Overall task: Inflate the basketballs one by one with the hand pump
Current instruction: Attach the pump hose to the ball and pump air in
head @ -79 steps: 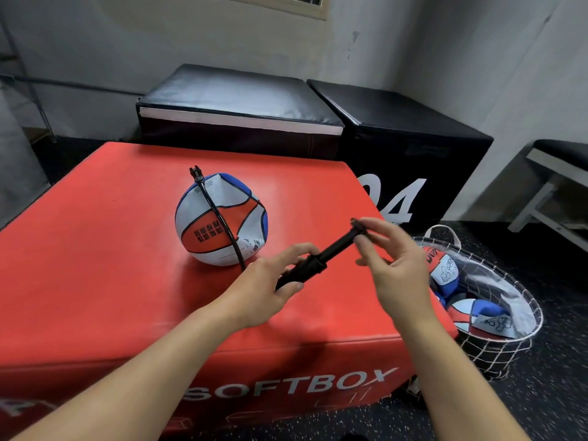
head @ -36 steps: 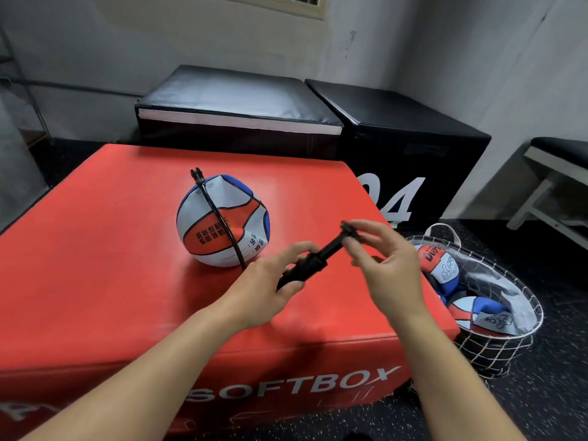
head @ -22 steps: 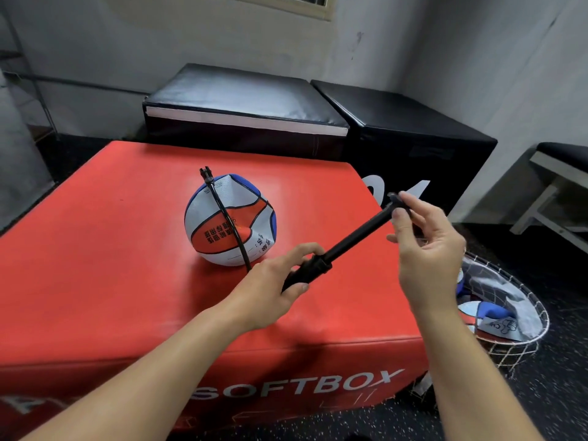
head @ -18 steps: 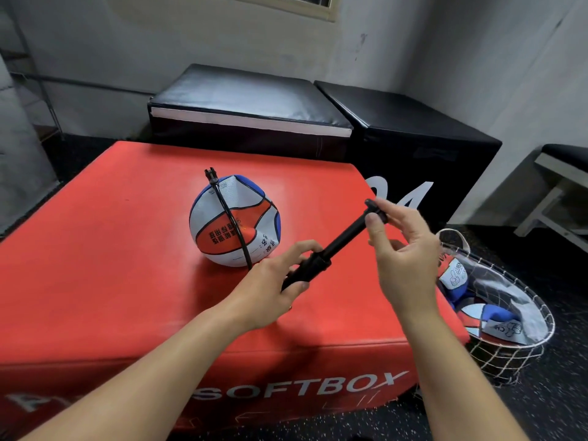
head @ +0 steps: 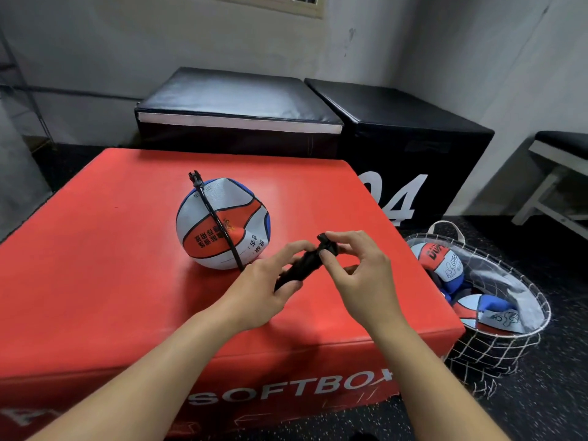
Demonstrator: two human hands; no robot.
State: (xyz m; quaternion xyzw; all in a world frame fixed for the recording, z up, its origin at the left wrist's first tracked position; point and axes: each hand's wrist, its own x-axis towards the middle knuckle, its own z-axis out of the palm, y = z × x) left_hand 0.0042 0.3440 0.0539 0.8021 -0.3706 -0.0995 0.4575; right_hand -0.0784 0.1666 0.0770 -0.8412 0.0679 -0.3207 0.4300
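We are gripping the hand pump (head: pixel 300 265) barrel in our left hand (head: pixel 264 291) and pinching its handle with our right hand (head: pixel 356 275), just beside the basketball (head: pixel 222 222) on the red box (head: pixel 95 249); a skewed stroke risks jerking the hose (head: pixel 216 221) off the valve.

Two black padded boxes (head: pixel 286 113) sit at twelve o'clock behind the red table (head: pixel 95 249); a white bench (head: pixel 553 173) stands at two o'clock.
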